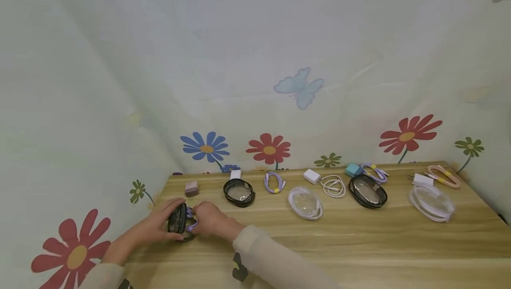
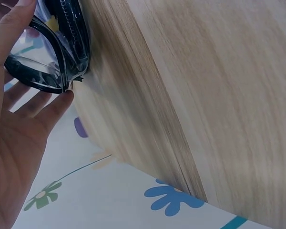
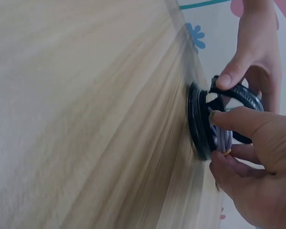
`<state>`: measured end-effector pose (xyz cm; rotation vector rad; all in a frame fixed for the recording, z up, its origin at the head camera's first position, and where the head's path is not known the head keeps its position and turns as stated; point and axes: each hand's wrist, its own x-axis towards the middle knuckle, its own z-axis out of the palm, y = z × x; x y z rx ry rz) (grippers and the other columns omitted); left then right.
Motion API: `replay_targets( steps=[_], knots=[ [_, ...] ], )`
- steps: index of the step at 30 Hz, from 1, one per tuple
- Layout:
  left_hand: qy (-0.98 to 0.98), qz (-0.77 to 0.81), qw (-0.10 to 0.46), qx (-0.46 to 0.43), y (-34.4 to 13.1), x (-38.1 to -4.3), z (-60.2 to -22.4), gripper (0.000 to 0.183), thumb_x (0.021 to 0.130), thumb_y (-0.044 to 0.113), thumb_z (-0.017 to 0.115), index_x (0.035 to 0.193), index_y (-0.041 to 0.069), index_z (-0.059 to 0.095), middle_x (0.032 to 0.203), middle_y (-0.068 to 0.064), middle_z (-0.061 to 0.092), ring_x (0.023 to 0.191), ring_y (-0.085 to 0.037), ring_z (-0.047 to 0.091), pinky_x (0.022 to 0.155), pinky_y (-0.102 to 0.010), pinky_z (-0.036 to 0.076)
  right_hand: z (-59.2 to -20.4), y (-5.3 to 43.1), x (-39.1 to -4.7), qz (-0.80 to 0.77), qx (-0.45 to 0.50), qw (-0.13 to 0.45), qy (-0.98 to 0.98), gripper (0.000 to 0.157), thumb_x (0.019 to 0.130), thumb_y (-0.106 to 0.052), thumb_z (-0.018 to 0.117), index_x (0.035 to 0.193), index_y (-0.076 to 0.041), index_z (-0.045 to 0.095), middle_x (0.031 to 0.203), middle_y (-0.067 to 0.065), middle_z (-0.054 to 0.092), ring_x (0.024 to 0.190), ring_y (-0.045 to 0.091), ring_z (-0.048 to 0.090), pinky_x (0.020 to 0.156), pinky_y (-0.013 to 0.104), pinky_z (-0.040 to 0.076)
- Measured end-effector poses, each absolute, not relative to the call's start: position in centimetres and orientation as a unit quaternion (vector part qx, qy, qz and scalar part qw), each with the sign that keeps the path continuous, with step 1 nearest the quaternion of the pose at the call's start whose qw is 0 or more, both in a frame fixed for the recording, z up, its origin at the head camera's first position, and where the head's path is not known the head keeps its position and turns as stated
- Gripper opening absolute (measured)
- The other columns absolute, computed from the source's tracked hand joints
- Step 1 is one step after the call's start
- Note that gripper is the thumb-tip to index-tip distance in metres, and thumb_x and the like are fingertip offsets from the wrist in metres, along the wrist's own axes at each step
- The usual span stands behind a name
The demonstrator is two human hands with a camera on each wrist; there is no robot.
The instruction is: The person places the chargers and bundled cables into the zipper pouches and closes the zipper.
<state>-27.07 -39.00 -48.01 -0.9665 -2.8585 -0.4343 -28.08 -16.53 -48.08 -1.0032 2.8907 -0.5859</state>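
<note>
My left hand (image 1: 157, 224) holds a black-rimmed clear zip case (image 1: 177, 220) near the table's left end. Its thumb and fingers grip the rim, and the lid stands raised, as the left wrist view also shows. A coiled purple cable (image 3: 224, 139) with a yellow tie is pinched by my right hand (image 3: 264, 157) between thumb and fingers, at the opening of the case. The lower half of the case (image 3: 196, 124) is close over the table. Just behind the hands lies a mauve plug charger (image 1: 191, 188), prongs toward me.
Along the wooden table (image 1: 319, 244) lie another black-rimmed case (image 1: 252, 199), a purple cable (image 1: 274, 191), a white-rimmed case (image 1: 317, 213), a white charger (image 1: 311, 176) and its cable (image 1: 333, 193). Farther right are a teal charger (image 1: 353, 170), more cases and a peach cable (image 1: 444, 177). A flowered curtain (image 1: 239, 58) hangs behind.
</note>
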Motion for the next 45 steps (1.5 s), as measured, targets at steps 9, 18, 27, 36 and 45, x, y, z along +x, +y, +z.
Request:
replay_targets(
  steps=[9,18,27,36,45],
  knots=[
    [-0.938,-0.162,0.034,-0.306,-39.2,-26.8,-47.8,0.102,0.072,0.050,0.090,0.152,0.005,0.042,0.149,-0.023,0.050,0.133,-0.045,0.054,0.098,-0.061,0.053,-48.3,-17.7,-27.2,-0.219,-0.287,-0.004,0.933,0.043,0.079,-0.046,0.087,0.103,-0.013,0.074,0.086,-0.005,0.068,0.077,0.004,0.054,0.068,0.015,0.045],
    [-0.934,-0.216,-0.011,-0.283,-39.8,-26.7,-47.8,0.099,0.078,0.047,0.087,0.155,0.010,0.038,0.153,-0.025,0.045,0.139,-0.048,0.046,0.099,-0.058,0.054,-49.7,-17.8,-27.1,-0.247,-0.274,0.006,0.929,0.058,0.077,-0.056,0.086,0.114,-0.014,0.070,0.100,-0.003,0.067,0.084,0.006,0.058,0.075,0.016,0.049],
    [-0.937,-0.200,0.006,-0.285,-39.8,-26.9,-47.9,0.100,0.075,0.049,0.088,0.153,0.009,0.040,0.152,-0.023,0.048,0.138,-0.044,0.049,0.104,-0.061,0.050,-49.1,-17.4,-27.6,-0.230,-0.312,0.014,0.922,0.048,0.081,-0.047,0.086,0.110,-0.012,0.070,0.095,-0.004,0.070,0.081,0.004,0.056,0.072,0.015,0.047],
    [-0.937,-0.191,0.014,-0.292,-39.5,-26.6,-47.9,0.101,0.073,0.050,0.089,0.152,0.009,0.043,0.150,-0.017,0.052,0.137,-0.040,0.051,0.105,-0.063,0.047,-49.6,-17.7,-27.3,-0.242,-0.290,-0.012,0.926,0.044,0.080,-0.046,0.087,0.105,-0.017,0.066,0.089,-0.007,0.062,0.077,0.004,0.053,0.067,0.016,0.043],
    [-0.936,-0.210,-0.011,-0.280,-39.3,-26.4,-47.6,0.102,0.073,0.047,0.090,0.155,0.013,0.039,0.151,-0.019,0.049,0.136,-0.041,0.052,0.102,-0.058,0.053,-49.2,-18.0,-27.3,-0.214,-0.292,0.009,0.932,0.037,0.083,-0.045,0.084,0.104,-0.019,0.068,0.090,-0.008,0.066,0.079,0.005,0.058,0.067,0.019,0.047]
  ],
)
